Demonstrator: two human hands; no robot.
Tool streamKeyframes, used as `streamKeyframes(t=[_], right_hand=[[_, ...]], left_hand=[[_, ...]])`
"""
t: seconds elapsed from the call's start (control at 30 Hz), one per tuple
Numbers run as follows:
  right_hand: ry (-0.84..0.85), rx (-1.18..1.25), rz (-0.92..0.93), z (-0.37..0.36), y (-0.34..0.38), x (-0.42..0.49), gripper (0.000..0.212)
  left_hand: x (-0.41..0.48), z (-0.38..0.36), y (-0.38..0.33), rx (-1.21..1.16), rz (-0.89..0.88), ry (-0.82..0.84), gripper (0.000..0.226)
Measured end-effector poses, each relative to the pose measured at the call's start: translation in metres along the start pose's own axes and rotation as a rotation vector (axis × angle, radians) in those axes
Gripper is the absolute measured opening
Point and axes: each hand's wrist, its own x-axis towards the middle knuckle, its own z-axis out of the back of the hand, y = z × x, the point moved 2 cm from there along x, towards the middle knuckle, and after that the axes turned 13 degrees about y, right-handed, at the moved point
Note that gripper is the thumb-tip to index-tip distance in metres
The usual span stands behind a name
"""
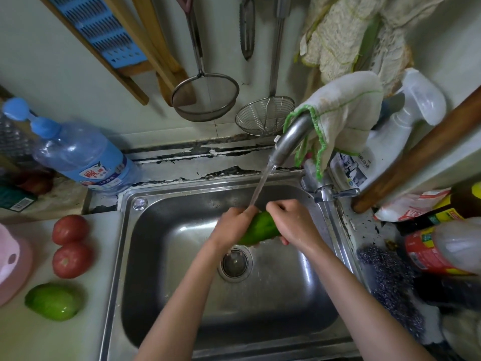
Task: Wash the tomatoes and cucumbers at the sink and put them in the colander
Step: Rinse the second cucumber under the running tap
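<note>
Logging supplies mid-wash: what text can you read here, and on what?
"1.0" on the blue water bottle; its other characters are blurred.
Label of the white spray bottle: too blurred to read.
Labels on the red-labelled bottle and white bag: too blurred.

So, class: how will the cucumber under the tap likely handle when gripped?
Probably slippery: water runs over the cucumber, and the left hand and right hand both grip it. Likely stiff: it spans them without sagging. Being rounded, it may roll.

On the pale counter lie 2 tomatoes, 1 green cucumber and a pink colander.
</note>
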Motion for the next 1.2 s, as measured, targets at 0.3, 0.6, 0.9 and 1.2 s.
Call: streamKeyframes(t=[0.3,0.6,0.9,1.2], right_hand=[[0.003,0.064,0.223,-0.007,0.014,0.016,0.036],[-0.189,0.209,0.169,-0.019,0.028,0.033,0.026],[-0.280,0.058,0.257,-0.051,0.016,0.025,0.007],[0.215,0.829,0.037,-0.026,0.037,0.025,0.033]], left_hand=[[-0.017,0.007,0.023,-0.936,0.154,0.507,0.050],[-0.042,-0.031,0.008,-0.044,-0.319,-0.550,0.020],[-0.028,-0.024,0.017,-0.620,0.028,-0.204,0.037],[-0.028,-0.026,0.015,-1.003,0.002,0.081,0.050]])
